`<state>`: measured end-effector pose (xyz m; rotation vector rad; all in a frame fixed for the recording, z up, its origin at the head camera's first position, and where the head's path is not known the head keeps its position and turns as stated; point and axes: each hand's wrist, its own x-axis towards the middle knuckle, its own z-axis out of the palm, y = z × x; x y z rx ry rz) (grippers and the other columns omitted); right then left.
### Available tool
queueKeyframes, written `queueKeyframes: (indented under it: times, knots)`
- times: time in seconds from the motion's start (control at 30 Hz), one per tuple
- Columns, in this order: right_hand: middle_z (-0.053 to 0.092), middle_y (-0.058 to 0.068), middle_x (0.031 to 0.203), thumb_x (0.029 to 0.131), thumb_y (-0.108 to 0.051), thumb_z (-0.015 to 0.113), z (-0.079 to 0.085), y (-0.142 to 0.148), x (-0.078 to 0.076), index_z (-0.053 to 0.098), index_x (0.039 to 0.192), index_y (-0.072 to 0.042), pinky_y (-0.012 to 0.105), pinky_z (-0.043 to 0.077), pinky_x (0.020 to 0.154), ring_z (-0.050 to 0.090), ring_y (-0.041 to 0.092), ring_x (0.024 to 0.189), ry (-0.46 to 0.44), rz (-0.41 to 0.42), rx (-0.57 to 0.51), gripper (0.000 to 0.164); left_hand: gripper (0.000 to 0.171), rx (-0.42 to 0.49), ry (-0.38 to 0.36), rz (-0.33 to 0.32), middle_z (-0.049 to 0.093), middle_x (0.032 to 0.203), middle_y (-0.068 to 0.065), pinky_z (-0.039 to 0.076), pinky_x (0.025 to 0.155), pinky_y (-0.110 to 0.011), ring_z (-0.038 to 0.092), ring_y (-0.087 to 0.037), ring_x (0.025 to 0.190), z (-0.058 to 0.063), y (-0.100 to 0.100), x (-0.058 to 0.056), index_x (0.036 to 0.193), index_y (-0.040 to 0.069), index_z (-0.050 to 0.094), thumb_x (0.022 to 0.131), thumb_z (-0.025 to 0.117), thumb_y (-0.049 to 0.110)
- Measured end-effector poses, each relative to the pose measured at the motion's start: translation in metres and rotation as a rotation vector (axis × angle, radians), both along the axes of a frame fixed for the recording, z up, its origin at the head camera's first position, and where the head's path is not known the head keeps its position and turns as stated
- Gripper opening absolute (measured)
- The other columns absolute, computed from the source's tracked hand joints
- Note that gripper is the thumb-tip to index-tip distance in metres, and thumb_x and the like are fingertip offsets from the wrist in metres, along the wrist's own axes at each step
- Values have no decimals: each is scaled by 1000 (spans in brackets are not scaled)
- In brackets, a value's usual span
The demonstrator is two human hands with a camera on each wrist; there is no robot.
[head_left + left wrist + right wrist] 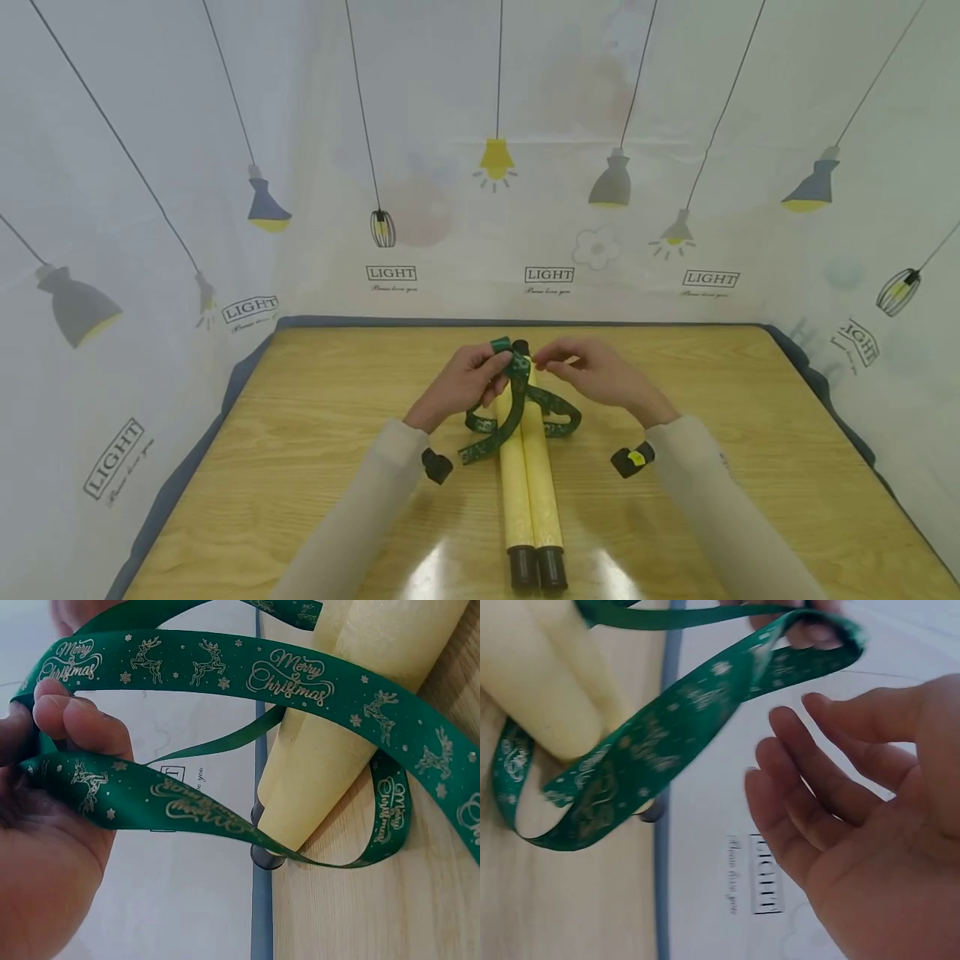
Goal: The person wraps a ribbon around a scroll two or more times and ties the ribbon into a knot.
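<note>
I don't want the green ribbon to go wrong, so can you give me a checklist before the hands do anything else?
1. Left hand has the green Merry Christmas ribbon: ok, its fingers pinch it.
2. Right hand has the ribbon: not ok, its fingers are apart from it.
3. Two yellow tubes lie side by side: ok, together on the wooden table.
4. Ribbon pulled snug: not ok, slack loops stick out on both sides of the tubes.
5. Knot in the ribbon: cannot tell, the overlapping ribbon hides it.
</note>
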<state>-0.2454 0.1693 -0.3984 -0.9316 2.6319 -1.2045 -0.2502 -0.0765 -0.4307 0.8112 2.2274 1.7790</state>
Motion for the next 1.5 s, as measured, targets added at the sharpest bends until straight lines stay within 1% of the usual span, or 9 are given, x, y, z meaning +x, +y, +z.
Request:
queueKeyframes:
  times: [0.3, 0.43, 0.6, 0.77, 0.93, 1.0, 1.17, 1.3, 1.5]
  knots:
    - [68, 5, 92, 100, -14, 52, -34, -9, -18, 64, 126, -7, 48, 53, 77, 64, 23, 80, -287, 237, 65, 30, 41, -12, 31, -48, 56, 68, -23, 39, 44, -26, 45, -15, 46, -2, 3, 0, 84, -8, 59, 108, 42, 21]
    - [69, 9, 99, 98, -12, 54, -43, -16, -17, 60, 130, 2, 44, 56, 74, 66, 27, 80, -420, 339, 36, 35, 39, -18, 29, -41, 57, 66, -19, 41, 45, -30, 47, -16, 46, -3, 4, 1, 82, -3, 59, 108, 43, 21]
    - [69, 7, 96, 99, -14, 55, -48, -19, -14, 68, 109, -3, 43, 56, 74, 66, 23, 79, -450, 384, 18, 20, 38, -36, 27, -43, 57, 66, -17, 44, 47, -39, 47, -17, 47, -5, 3, 2, 81, 0, 58, 108, 43, 22]
    - [61, 4, 77, 102, -20, 54, -44, -11, -15, 61, 79, -8, 46, 54, 73, 64, 23, 73, -342, 303, 5, 26, 33, -24, 11, -41, 58, 73, -21, 46, 48, -34, 50, -26, 53, -4, -1, 2, 95, 0, 64, 108, 42, 21]
    - [38, -3, 60, 100, -31, 59, -28, 4, -12, 46, 65, -12, 31, 39, 55, 36, 15, 53, -186, 98, -3, 42, 34, 28, 45, -56, 61, 85, -23, 50, 52, -30, 56, -38, 69, -4, -8, 1, 131, 11, 64, 107, 43, 23]
    - [44, -4, 63, 98, -36, 61, -22, 10, -11, 51, 64, -13, 28, 38, 55, 37, 14, 53, -130, 17, -26, 42, 35, 61, 63, -59, 62, 89, -21, 52, 56, -35, 58, -37, 76, -4, -10, 0, 135, 11, 62, 107, 44, 22]
    - [68, -2, 97, 96, -43, 62, -12, 23, -11, 67, 72, -10, 35, 50, 67, 62, 20, 81, -64, -99, -97, 40, 33, 215, 3, -75, 63, 101, -23, 53, 74, -54, 59, -43, 92, -3, -12, 1, 128, -1, 64, 105, 50, 18]
    - [69, 6, 91, 97, -44, 59, -6, 31, -8, 69, 77, -10, 35, 46, 66, 61, 24, 79, -26, -160, -101, 41, 32, 358, -85, -113, 61, 119, -21, 48, 90, -57, 56, -40, 112, 0, -11, 2, 118, -7, 63, 104, 53, 20]
    - [70, -2, 78, 101, -45, 52, 0, 48, -4, 75, 90, -15, 37, 50, 73, 65, 16, 77, 60, -247, -71, 39, 25, 500, -99, -154, 57, 133, -16, 40, 103, -52, 50, -33, 127, 5, -16, 3, 104, -2, 63, 104, 51, 21]
